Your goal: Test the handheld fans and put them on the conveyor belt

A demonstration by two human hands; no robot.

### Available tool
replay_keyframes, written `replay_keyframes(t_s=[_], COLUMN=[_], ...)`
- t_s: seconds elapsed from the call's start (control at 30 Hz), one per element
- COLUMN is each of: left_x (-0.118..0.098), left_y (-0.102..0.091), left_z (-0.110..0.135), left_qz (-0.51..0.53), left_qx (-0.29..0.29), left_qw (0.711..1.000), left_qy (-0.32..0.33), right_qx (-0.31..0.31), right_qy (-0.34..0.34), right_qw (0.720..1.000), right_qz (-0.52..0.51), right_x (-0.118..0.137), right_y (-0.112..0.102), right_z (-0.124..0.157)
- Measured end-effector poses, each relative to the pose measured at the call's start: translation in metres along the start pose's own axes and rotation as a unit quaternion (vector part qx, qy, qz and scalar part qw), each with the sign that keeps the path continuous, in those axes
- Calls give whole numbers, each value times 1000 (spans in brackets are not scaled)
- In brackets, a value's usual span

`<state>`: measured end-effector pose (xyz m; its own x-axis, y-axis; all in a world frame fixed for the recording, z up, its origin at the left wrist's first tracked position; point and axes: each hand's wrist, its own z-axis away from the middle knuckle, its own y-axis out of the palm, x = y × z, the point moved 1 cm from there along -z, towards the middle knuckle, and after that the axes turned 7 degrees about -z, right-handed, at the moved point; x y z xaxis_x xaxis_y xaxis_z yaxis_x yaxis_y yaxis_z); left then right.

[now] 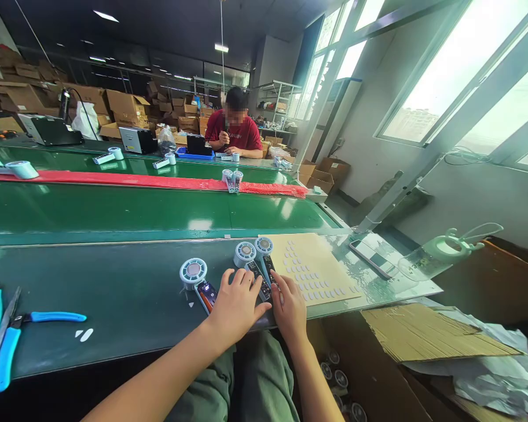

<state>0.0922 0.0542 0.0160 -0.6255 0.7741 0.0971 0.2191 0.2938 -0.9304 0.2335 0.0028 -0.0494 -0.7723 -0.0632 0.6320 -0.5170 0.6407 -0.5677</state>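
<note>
Resting flat with fingers spread, the left hand (236, 305) covers the lower ends of two handheld fans (256, 261) lying side by side on the green surface (114, 293), its grip open. Just beside it, the right hand (290, 308) touches the same pair, fingers loosely curled and holding nothing. A third fan (196, 280) lies just left. A sticker sheet (312, 269) sits right of the fans; blue cutters (17, 334) lie well apart, far left.
</note>
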Motion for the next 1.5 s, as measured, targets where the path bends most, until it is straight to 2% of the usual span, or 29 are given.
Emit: replay_keyframes(t_s=[0.7,0.97,1.2,1.5], left_x=[-1,-4,-2,-4], left_y=[-1,-1,3,3], left_z=[3,0,1,2], left_qz=[19,24,37,38], left_qx=[16,-1,-15,-14], left_qw=[999,999,996,996], left_qy=[-29,-35,-84,-85], right_qx=[39,31,15,26], right_qy=[22,17,17,16], right_qw=[999,999,1000,1000], right_qz=[-1,-2,-1,-2], right_x=[-1,0,-2,-4], right_y=[-2,-3,-1,-3], right_z=[-2,-2,-2,-1])
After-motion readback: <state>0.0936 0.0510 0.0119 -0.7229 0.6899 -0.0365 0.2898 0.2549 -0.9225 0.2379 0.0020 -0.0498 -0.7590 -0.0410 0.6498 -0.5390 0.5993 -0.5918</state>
